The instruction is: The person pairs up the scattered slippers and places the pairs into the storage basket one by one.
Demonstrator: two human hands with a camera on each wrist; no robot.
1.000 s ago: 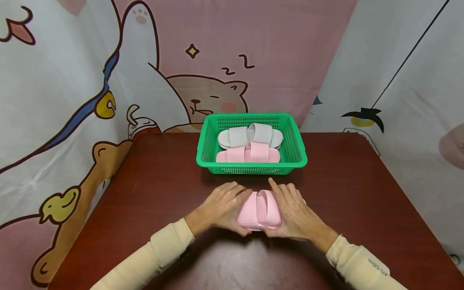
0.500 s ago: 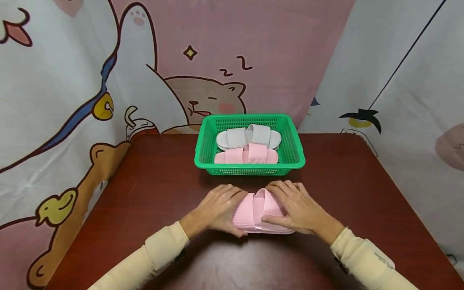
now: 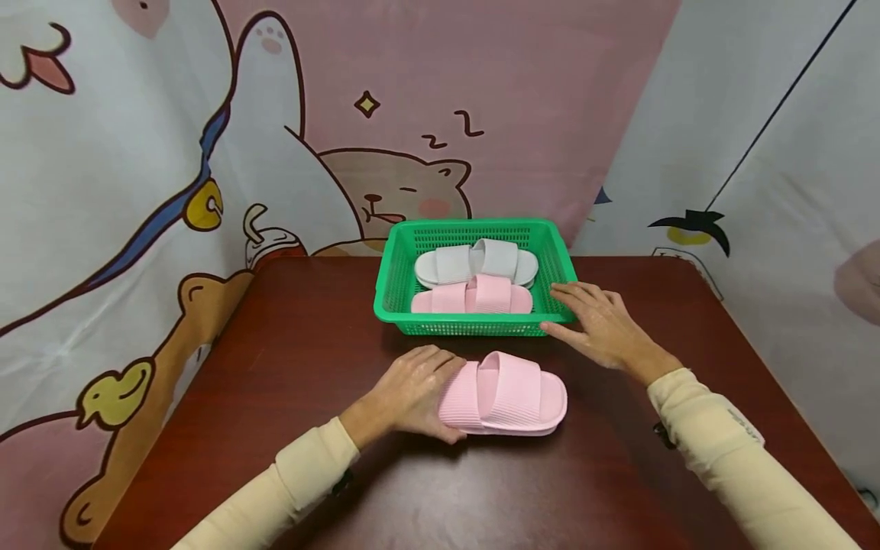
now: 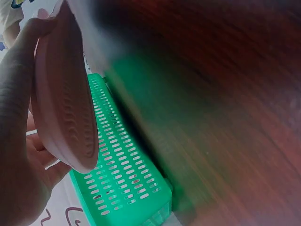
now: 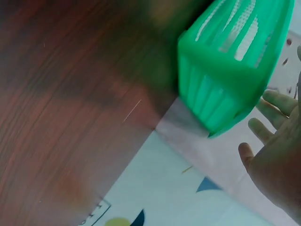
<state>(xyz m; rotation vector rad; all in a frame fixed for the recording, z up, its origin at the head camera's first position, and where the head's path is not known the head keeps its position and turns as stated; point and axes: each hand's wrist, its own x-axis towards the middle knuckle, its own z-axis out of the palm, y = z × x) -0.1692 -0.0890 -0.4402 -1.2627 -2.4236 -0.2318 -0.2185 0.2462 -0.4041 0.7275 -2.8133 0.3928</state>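
Note:
My left hand (image 3: pixel 412 388) grips the left end of a pair of pink slippers (image 3: pixel 520 389) with ribbed straps, fitted into each other. In the left wrist view the pink slippers (image 4: pixel 66 94) are raised off the table, their patterned sole showing. The right hand (image 3: pixel 606 327) holds nothing; its fingers are spread at the front right corner of a green basket (image 3: pixel 474 318). Whether they touch the rim I cannot tell. Inside the basket lie white slippers (image 3: pixel 454 264) at the back and other pink slippers (image 3: pixel 492 295) in front.
The basket stands at the far side of a dark red-brown table (image 3: pixel 309 321). Behind and beside the table hangs a cartoon-printed cloth (image 3: pixel 536 114). The right wrist view shows the basket's slotted end (image 5: pixel 211 99) near the table edge.
My right hand has let go of the pink slippers and moved forward and right to the basket's corner. The left hand keeps its grip, and the slippers' right end is now uncovered.

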